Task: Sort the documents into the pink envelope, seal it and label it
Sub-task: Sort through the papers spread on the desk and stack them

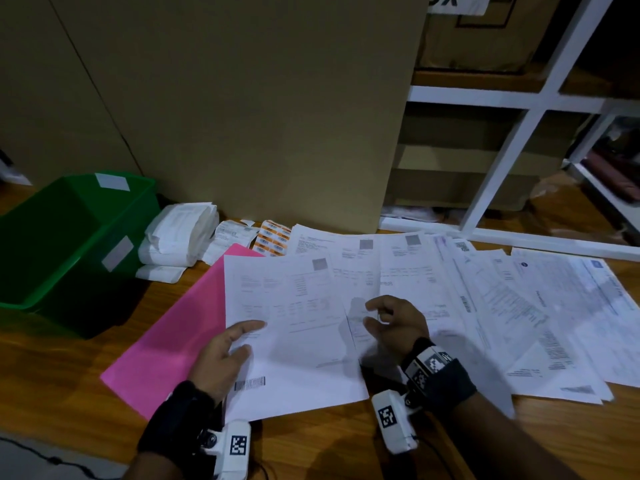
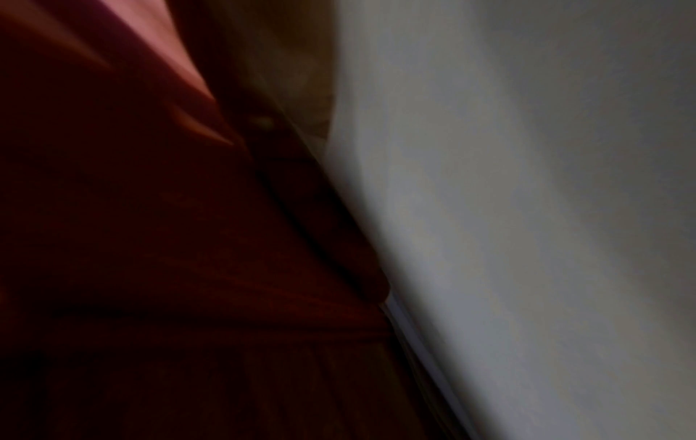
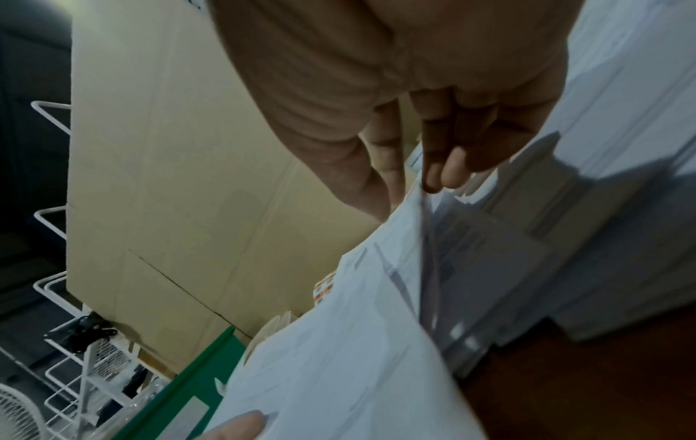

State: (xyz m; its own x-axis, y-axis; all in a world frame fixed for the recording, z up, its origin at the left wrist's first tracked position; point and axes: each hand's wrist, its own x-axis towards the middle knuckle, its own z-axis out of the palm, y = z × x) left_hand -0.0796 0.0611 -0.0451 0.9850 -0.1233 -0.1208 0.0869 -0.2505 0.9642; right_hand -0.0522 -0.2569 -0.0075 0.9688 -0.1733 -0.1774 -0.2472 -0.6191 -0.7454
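Note:
The pink envelope [image 1: 166,341] lies flat on the wooden table, left of centre. A white document sheet [image 1: 294,323] partly covers it. My left hand [image 1: 225,351] holds that sheet at its left edge, thumb on top. The left wrist view is dark and blurred and shows only the pink envelope [image 2: 150,44] and the white sheet [image 2: 527,238]. My right hand [image 1: 384,320] is at the sheet's right edge with its fingers curled. In the right wrist view its fingertips [image 3: 440,175] pinch the raised edge of the sheet [image 3: 357,342]. More documents [image 1: 502,299] are spread out to the right.
A green plastic bin [image 1: 69,244] stands at the left. Folded white papers [image 1: 180,237] and orange label sheets [image 1: 273,240] lie behind the envelope. A tall cardboard box [image 1: 259,116] blocks the back, and a white shelf frame [image 1: 502,161] stands at the right. Bare wood shows at the front.

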